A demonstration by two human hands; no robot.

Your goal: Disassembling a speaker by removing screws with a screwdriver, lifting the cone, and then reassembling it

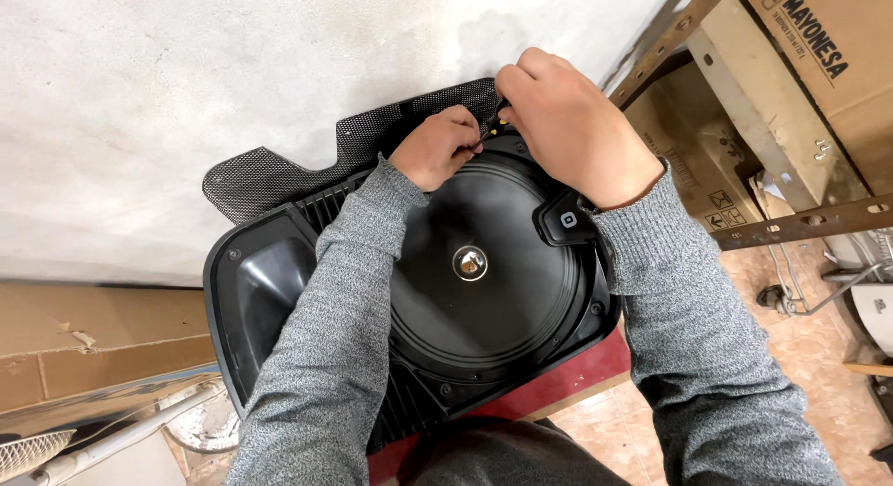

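A black speaker housing [279, 291] with a large round cone [484, 263] rests on a red stool [567, 379] near the wall. At its far edge, the left hand [435, 146] pinches narrowly at a small connector [496, 123] with yellow tips, and the right hand [567, 123] closes its grip on the same connector from above. A black mesh grille [270, 174] lies behind, against the wall.

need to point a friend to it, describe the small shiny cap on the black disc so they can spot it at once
Find the black housing lying across the person's lap. Most of it is filled by a large round black disc. At the disc's centre sits the cap, small and silvery, the only bright metal on the dark surface.
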